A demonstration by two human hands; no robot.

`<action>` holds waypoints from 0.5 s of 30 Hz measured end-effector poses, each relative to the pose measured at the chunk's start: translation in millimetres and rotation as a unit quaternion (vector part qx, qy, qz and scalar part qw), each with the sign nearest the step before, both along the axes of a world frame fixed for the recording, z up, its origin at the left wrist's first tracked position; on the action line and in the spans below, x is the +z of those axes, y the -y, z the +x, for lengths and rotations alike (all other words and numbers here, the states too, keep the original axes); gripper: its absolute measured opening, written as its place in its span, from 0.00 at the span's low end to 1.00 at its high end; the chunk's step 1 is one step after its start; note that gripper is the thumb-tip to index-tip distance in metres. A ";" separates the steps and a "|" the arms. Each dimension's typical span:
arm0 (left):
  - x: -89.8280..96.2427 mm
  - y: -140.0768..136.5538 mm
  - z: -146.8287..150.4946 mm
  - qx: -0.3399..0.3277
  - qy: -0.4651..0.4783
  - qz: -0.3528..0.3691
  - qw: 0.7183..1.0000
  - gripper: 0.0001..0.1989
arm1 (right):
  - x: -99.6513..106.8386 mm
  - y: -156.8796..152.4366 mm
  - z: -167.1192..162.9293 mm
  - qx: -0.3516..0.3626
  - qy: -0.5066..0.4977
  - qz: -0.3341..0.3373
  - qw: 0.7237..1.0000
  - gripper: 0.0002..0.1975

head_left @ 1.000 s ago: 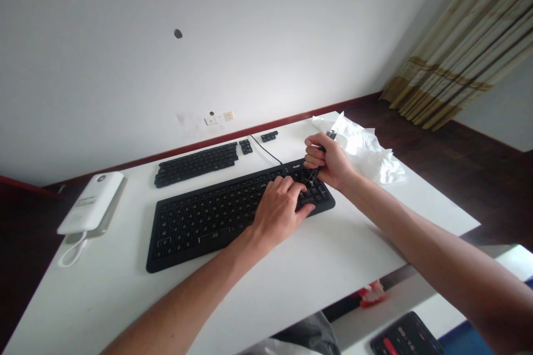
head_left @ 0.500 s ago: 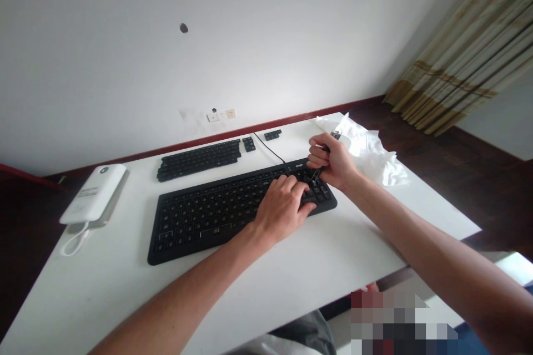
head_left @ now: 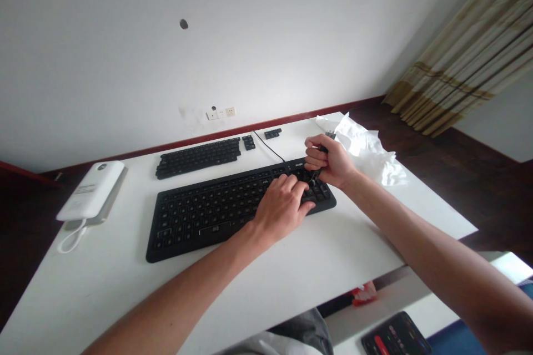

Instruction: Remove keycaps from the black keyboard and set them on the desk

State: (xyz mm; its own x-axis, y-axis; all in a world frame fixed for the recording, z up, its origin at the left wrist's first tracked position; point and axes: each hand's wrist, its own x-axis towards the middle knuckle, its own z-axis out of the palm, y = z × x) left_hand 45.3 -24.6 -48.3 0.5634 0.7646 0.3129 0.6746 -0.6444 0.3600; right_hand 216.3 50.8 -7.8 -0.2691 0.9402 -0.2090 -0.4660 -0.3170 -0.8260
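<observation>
A black keyboard [head_left: 187, 227] lies on the white table, most of its left part stripped of keycaps. My left hand [head_left: 281, 199] rests palm down over its right half, thumb apart, index fingertip beside the puller's wires; the other fingertips are partly hidden. My right hand [head_left: 327, 161] is closed round a dark keycap puller [head_left: 315, 175], whose wire prongs reach down to the number pad. Whether a keycap sits in the prongs is too small to tell. Behind the keyboard lie rows of loose keycaps [head_left: 200, 156] and two smaller groups of them.
A white power bank [head_left: 89, 191] with a looped cable is at the left. Crumpled white plastic [head_left: 370, 150] lies at the back right. The keyboard's cable [head_left: 268, 147] runs to the table's back edge. A phone [head_left: 395, 335] lies below the table's front edge.
My right hand, with the keycap puller, has shifted slightly to the left. The left hand stays nearly in place on the keyboard. The view has moved a little.
</observation>
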 end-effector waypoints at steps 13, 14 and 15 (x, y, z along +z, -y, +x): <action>0.6 13.4 -0.6 -0.009 -0.048 0.086 0.995 0.12 | 4.7 8.5 4.3 0.185 0.027 0.096 0.978 0.11; 0.1 13.2 -0.5 -0.010 -0.049 0.089 0.995 0.13 | 4.4 9.7 4.5 0.207 0.027 0.112 0.972 0.11; -0.3 12.9 -0.5 -0.012 -0.050 0.091 0.995 0.13 | 4.1 10.8 4.8 0.228 0.027 0.127 0.965 0.12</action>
State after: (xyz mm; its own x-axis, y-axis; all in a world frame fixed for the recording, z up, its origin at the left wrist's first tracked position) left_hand 44.9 -37.6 -48.6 0.6158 0.6863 0.3869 0.6848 -0.7091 0.1679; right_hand 221.1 40.0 -3.7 -0.6619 0.7495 -0.0123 -0.2806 -0.2629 -0.9231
